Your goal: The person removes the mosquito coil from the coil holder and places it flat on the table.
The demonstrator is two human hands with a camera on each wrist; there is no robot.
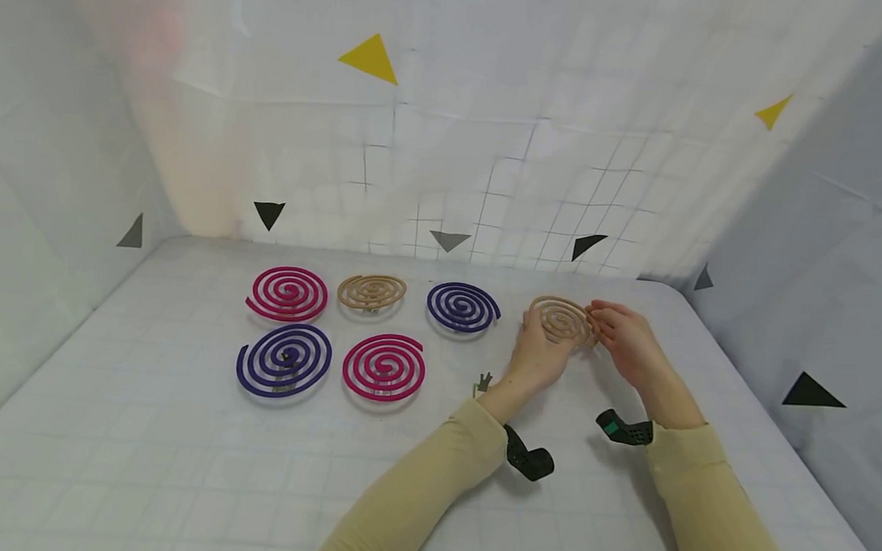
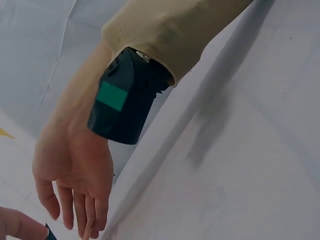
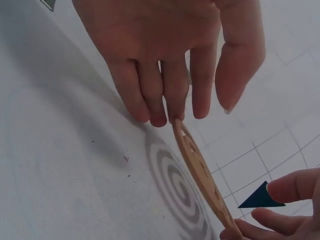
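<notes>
A tan mosquito coil (image 1: 559,318) is off the table at the right, between my two hands. My left hand (image 1: 540,352) holds it at its near left edge; in the right wrist view one left fingertip (image 3: 230,233) hooks over the rim, with the thumb standing apart. My right hand (image 1: 631,343) touches the opposite edge with nearly straight fingers (image 3: 175,95). From the side, in the right wrist view, the coil (image 3: 202,175) is a thin slanted disc above its spiral shadow. The left wrist view shows the right palm (image 2: 75,160) and only a sliver of coil.
To the left, pink coils (image 1: 289,293) (image 1: 383,367), purple coils (image 1: 463,307) (image 1: 285,361) and another tan coil (image 1: 371,291) stand in two rows, slightly raised. A small metal stand (image 1: 484,382) lies by my left wrist. White sheeting (image 1: 489,147) encloses the table.
</notes>
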